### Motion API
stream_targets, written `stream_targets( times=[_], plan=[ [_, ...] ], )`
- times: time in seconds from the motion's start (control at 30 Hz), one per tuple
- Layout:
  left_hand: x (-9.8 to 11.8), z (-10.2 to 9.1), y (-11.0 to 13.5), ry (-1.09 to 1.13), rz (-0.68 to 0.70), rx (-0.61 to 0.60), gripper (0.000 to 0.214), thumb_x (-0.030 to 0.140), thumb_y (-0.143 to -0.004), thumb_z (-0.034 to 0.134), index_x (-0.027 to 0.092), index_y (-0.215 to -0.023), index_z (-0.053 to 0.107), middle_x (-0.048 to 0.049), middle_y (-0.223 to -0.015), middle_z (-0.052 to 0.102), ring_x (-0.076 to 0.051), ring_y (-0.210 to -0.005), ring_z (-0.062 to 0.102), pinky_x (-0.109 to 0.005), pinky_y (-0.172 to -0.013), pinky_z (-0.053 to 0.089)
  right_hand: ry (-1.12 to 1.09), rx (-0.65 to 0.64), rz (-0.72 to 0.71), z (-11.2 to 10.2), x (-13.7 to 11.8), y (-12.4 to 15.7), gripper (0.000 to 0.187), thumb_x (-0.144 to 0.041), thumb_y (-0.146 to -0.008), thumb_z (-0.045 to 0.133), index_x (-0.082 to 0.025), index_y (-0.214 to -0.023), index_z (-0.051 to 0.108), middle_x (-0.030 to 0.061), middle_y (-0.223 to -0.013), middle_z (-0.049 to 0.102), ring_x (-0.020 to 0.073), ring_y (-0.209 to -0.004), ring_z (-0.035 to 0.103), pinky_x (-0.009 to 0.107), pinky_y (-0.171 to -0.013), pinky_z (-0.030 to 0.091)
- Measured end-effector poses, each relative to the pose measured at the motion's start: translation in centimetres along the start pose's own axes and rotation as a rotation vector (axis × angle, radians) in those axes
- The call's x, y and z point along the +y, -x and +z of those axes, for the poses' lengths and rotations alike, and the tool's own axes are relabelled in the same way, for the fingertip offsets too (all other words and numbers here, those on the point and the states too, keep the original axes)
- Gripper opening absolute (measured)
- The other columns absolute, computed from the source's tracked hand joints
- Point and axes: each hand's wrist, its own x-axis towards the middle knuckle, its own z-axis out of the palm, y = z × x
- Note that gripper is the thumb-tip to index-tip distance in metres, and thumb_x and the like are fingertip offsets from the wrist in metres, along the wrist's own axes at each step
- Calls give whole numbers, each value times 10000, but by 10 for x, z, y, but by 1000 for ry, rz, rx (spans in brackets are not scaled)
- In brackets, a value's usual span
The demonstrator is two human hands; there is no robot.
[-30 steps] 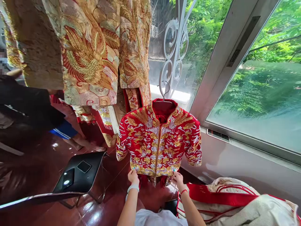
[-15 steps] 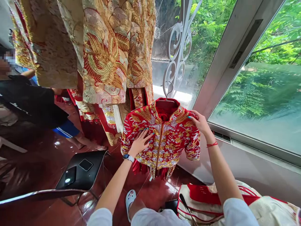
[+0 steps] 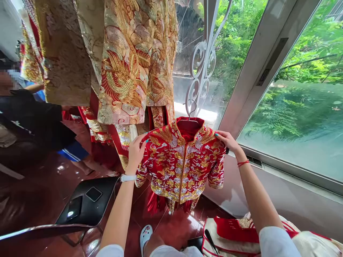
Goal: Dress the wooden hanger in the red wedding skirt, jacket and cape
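Observation:
A short red jacket [image 3: 166, 171] with gold and silver embroidery hangs upright in front of me, its front closed down the middle. Its hanger [image 3: 188, 124] shows inside the stand collar, with the hook rising above. My left hand [image 3: 137, 151] pinches the jacket's shoulder on the left side, thumb in front. On the opposite shoulder, my right hand [image 3: 227, 140] has its thumb on the front and its fingers behind the cloth. Red tassels [image 3: 153, 202] dangle below the jacket's hem.
Long gold embroidered garments [image 3: 123, 78] hang at upper left. A black chair [image 3: 88, 210] holds a phone-like device. Beside the window frame [image 3: 249, 75] stands white scrolled metalwork [image 3: 197, 60]. Cream and red fabric [image 3: 235, 232] lies at lower right. Another person [image 3: 34, 117] is at far left.
My left hand has left the jacket's front, where it lay flat, and moved up and left to grasp the shoulder. My right hand stays on its shoulder.

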Motion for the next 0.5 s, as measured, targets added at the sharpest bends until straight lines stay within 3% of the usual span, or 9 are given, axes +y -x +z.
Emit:
stream_targets(
  times=[0.13, 0.2, 0.3, 0.4, 0.5],
  plan=[
    [12, -3, -13, -40, 53, 7, 484, 465, -940, 544, 221, -1356, 586, -129, -1334, 640, -310, -1254, 585, -506, -1095, 455, 320, 232, -242, 11, 1, 29, 720, -530, -793, 738, -267, -1428, 524, 119, -1426, 568, 315, -1329, 522, 503, -1116, 432],
    [11, -2, -22, -56, 57, -59, 484, 454, -911, 594, 218, -1333, 613, -127, -1293, 663, -311, -1201, 616, -501, -1061, 480, 409, 268, -273, 19, 7, 40, 700, -473, -829, 711, -277, -1460, 480, 120, -1415, 568, 312, -1298, 542, 507, -1101, 442],
    [3, -4, -40, -57, 42, -180, 373, 392, -955, 512, 217, -1232, 690, -112, -1167, 724, -283, -1062, 676, -473, -977, 530, 494, 378, -260, 33, 17, 45, 579, -369, -899, 607, -289, -1458, 478, 106, -1304, 627, 301, -1197, 593, 493, -1023, 494],
    [-4, -11, -57, -63, 45, -265, 351, 349, -968, 472, 214, -1168, 727, -103, -1134, 743, -268, -1047, 683, -456, -976, 533, 581, 498, -237, 41, 18, 42, 531, -300, -902, 564, -283, -1430, 511, 105, -1212, 648, 310, -1141, 595, 497, -985, 503],
    [4, -18, -59, -90, 21, -315, 360, 350, -951, 519, 192, -1216, 704, -115, -1151, 736, -275, -1060, 682, -471, -992, 531, 634, 467, -213, 43, 10, 39, 548, -289, -914, 526, -287, -1460, 478, 111, -1188, 639, 311, -1101, 598, 518, -967, 500]
  ],
)
